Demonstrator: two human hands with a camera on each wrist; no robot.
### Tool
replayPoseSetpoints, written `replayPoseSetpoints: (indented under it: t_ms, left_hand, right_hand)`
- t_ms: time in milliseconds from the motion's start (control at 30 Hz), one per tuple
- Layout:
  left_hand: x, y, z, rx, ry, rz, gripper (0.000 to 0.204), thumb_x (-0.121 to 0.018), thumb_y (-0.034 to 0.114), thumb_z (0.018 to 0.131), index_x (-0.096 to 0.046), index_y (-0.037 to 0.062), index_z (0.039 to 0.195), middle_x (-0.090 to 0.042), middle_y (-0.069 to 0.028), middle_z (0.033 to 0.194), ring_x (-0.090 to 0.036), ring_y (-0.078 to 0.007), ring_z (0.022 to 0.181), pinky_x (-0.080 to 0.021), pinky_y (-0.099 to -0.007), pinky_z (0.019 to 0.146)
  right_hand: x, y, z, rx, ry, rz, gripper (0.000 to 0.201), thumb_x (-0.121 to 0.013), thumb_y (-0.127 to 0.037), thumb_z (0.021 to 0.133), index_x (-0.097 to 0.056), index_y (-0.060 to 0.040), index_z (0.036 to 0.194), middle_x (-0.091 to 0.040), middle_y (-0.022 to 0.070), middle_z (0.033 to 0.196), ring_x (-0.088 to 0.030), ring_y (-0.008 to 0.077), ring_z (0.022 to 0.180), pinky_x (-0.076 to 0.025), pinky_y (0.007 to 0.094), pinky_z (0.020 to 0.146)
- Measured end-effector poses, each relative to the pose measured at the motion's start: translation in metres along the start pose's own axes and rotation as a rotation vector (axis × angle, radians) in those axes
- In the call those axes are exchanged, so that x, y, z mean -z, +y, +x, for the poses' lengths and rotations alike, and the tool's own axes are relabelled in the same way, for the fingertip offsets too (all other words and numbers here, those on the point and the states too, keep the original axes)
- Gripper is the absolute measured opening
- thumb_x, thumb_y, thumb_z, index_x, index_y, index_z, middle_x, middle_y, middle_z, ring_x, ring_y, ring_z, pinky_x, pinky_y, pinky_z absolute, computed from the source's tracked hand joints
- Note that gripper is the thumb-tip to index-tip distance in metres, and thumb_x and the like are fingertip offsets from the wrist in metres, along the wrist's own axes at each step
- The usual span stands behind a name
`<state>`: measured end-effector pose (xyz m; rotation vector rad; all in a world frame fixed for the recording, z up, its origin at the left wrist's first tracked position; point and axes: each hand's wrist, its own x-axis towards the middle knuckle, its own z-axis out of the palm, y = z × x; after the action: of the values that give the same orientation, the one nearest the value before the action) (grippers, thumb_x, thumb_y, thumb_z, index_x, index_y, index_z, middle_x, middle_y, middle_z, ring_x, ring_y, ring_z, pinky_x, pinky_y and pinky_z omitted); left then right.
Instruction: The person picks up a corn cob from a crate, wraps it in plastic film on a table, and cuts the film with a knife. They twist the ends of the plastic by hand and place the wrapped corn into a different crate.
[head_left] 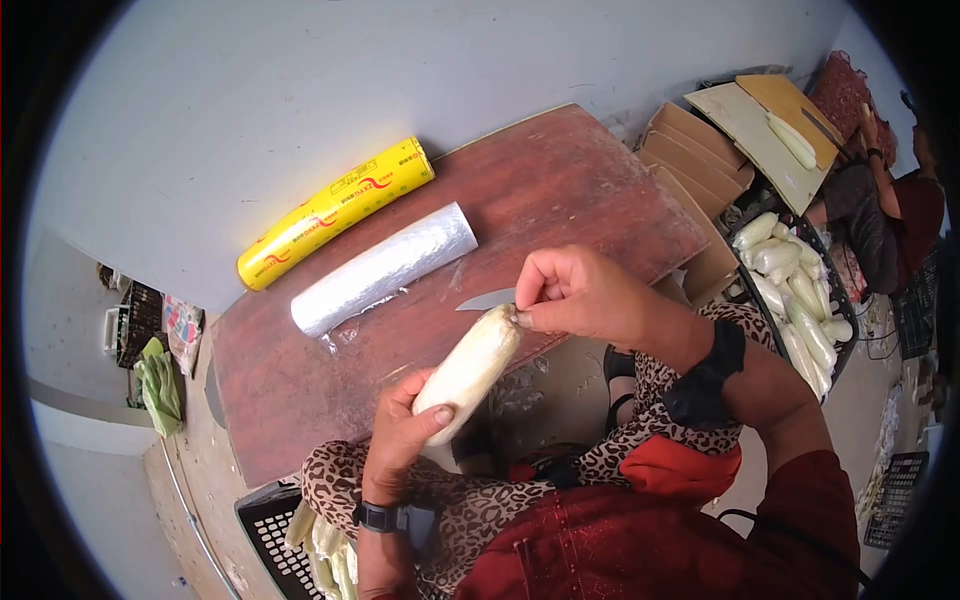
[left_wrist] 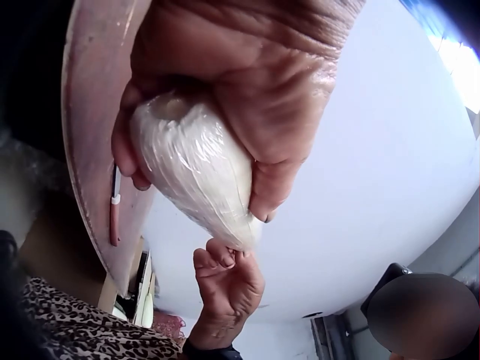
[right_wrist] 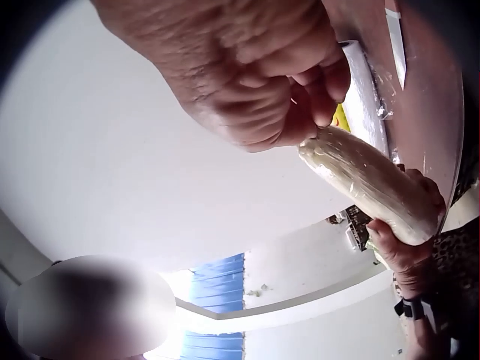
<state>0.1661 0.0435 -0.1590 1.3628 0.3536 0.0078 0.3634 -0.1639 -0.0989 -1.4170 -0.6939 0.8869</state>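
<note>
My left hand (head_left: 402, 430) grips the lower end of a long pale vegetable (head_left: 470, 375), fingers and thumb round its sides. Clear cling film gives the vegetable (left_wrist: 199, 161) a glossy, creased skin in the left wrist view. At its upper end my right hand (head_left: 575, 290) pinches the tip between thumb and fingers. The right wrist view has the vegetable (right_wrist: 367, 180) slanting from those fingertips down to the left hand (right_wrist: 405, 251). A knife (head_left: 485, 300) lies on the table behind the vegetable, its handle hidden by the right hand in the head view.
On the reddish table (head_left: 560, 190) lie a clear film roll (head_left: 385, 268) and a yellow printed roll (head_left: 335, 213). Crates of pale vegetables stand at right (head_left: 800, 290) and lower left (head_left: 270, 530). Cardboard boxes (head_left: 695, 160) and another person (head_left: 890, 210) are at the right.
</note>
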Motion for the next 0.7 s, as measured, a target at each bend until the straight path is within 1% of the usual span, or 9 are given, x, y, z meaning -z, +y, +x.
replayPoseSetpoints:
  t_ms: [67, 167, 233, 333, 433, 467, 533, 567, 700]
  left_hand:
    - [0.004, 0.000, -0.001, 0.003, -0.018, 0.001, 0.056, -0.081, 0.021, 0.074, -0.062, -0.0028, 0.121, -0.067, -0.0052, 0.106, -0.062, -0.0123, 0.094, -0.048, -0.0261, 0.087]
    - [0.006, 0.004, -0.003, -0.056, -0.087, 0.029, 0.055, -0.081, 0.020, 0.075, -0.063, -0.0026, 0.122, -0.068, -0.0056, 0.107, -0.062, -0.0126, 0.097, -0.047, -0.0263, 0.089]
    - [0.005, 0.007, -0.003, -0.030, -0.115, 0.030, 0.054, -0.081, 0.018, 0.075, -0.063, -0.0025, 0.122, -0.068, -0.0054, 0.107, -0.061, -0.0123, 0.097, -0.047, -0.0261, 0.089]
    - [0.003, 0.005, -0.002, -0.004, -0.093, 0.097, 0.053, -0.080, 0.017, 0.076, -0.063, -0.0027, 0.122, -0.068, -0.0053, 0.106, -0.061, -0.0118, 0.096, -0.047, -0.0257, 0.088]
    - [-0.007, 0.009, 0.003, 0.029, -0.039, 0.305, 0.051, -0.079, 0.017, 0.078, -0.063, -0.0030, 0.122, -0.068, -0.0054, 0.106, -0.061, -0.0113, 0.096, -0.047, -0.0251, 0.087]
    - [-0.010, 0.010, 0.004, 0.043, -0.024, 0.392, 0.051, -0.079, 0.017, 0.079, -0.063, -0.0031, 0.122, -0.068, -0.0054, 0.106, -0.061, -0.0112, 0.095, -0.047, -0.0248, 0.087]
    - [-0.007, 0.000, 0.006, 0.076, -0.034, 0.358, 0.049, -0.079, 0.018, 0.080, -0.063, -0.0029, 0.121, -0.068, -0.0057, 0.105, -0.061, -0.0107, 0.094, -0.048, -0.0242, 0.085]
    - [-0.006, -0.004, 0.007, 0.089, -0.033, 0.337, 0.049, -0.079, 0.018, 0.080, -0.063, -0.0027, 0.121, -0.068, -0.0059, 0.105, -0.061, -0.0105, 0.093, -0.048, -0.0239, 0.083]
    - [-0.010, 0.002, 0.003, 0.116, -0.016, 0.027, 0.045, -0.078, 0.020, 0.082, -0.063, -0.0020, 0.118, -0.068, -0.0063, 0.101, -0.062, -0.0102, 0.087, -0.049, -0.0244, 0.078]
  right_hand:
    - [0.004, 0.002, 0.001, -0.029, -0.042, 0.112, 0.018, -0.072, -0.006, 0.081, -0.063, -0.0013, 0.096, -0.062, 0.0025, 0.092, -0.058, 0.0079, 0.089, -0.048, 0.0239, 0.068]
    - [0.004, 0.000, -0.001, -0.053, -0.146, 0.252, 0.026, -0.071, -0.004, 0.081, -0.059, -0.0013, 0.105, -0.061, 0.0045, 0.100, -0.058, 0.0103, 0.097, -0.051, 0.0246, 0.074]
    - [0.002, -0.002, -0.001, -0.092, -0.253, 0.361, 0.030, -0.068, -0.003, 0.082, -0.056, -0.0011, 0.109, -0.060, 0.0062, 0.105, -0.058, 0.0121, 0.102, -0.053, 0.0261, 0.078]
    - [-0.002, 0.007, 0.002, -0.214, -0.289, 0.534, 0.023, -0.061, 0.004, 0.084, -0.057, -0.0018, 0.106, -0.063, 0.0102, 0.113, -0.061, 0.0150, 0.095, -0.051, 0.0266, 0.077]
    - [-0.012, 0.030, 0.007, -0.257, -0.050, 0.265, 0.023, -0.056, 0.007, 0.084, -0.057, -0.0020, 0.105, -0.063, 0.0102, 0.112, -0.061, 0.0140, 0.093, -0.050, 0.0258, 0.074]
    - [-0.012, 0.043, 0.009, -0.279, -0.049, 0.245, 0.023, -0.055, 0.007, 0.084, -0.057, -0.0021, 0.105, -0.063, 0.0101, 0.112, -0.061, 0.0134, 0.092, -0.050, 0.0256, 0.073]
    - [-0.016, 0.059, 0.012, -0.325, -0.041, 0.205, 0.024, -0.053, 0.008, 0.084, -0.056, -0.0023, 0.106, -0.063, 0.0098, 0.111, -0.060, 0.0123, 0.091, -0.049, 0.0252, 0.071]
    - [-0.012, 0.063, 0.011, -0.298, -0.026, 0.241, 0.025, -0.052, 0.008, 0.085, -0.056, -0.0023, 0.107, -0.063, 0.0094, 0.110, -0.060, 0.0119, 0.090, -0.049, 0.0248, 0.071]
    - [-0.011, 0.032, 0.007, -0.150, -0.023, 0.319, 0.027, -0.051, 0.005, 0.088, -0.054, -0.0023, 0.114, -0.062, 0.0078, 0.111, -0.060, 0.0108, 0.091, -0.049, 0.0232, 0.073]
